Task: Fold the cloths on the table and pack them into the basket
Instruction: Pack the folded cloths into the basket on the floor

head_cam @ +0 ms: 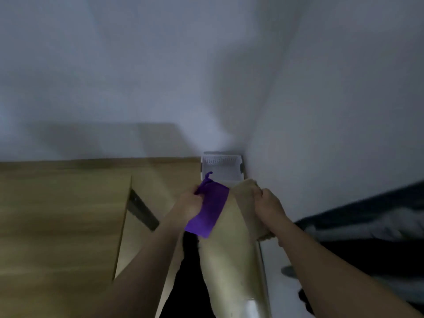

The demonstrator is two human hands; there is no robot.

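A folded purple cloth (207, 211) hangs from my left hand (189, 204), which grips its upper left end. Its far tip pokes up toward the basket. My right hand (267, 204) grips a folded beige cloth (249, 206) just to the right of the purple one. Both hands are held up in front of a white perforated basket (221, 166) that stands in the corner against the wall. The basket's near rim is hidden behind the two cloths, and I cannot see its inside floor. The picture is blurred.
A wooden table (62, 216) fills the left, with a dark bracket (142, 208) beside it. A pale beige surface (231, 271) runs below my hands. Dark bedding (371, 219) lies on the right. White walls close the corner behind the basket.
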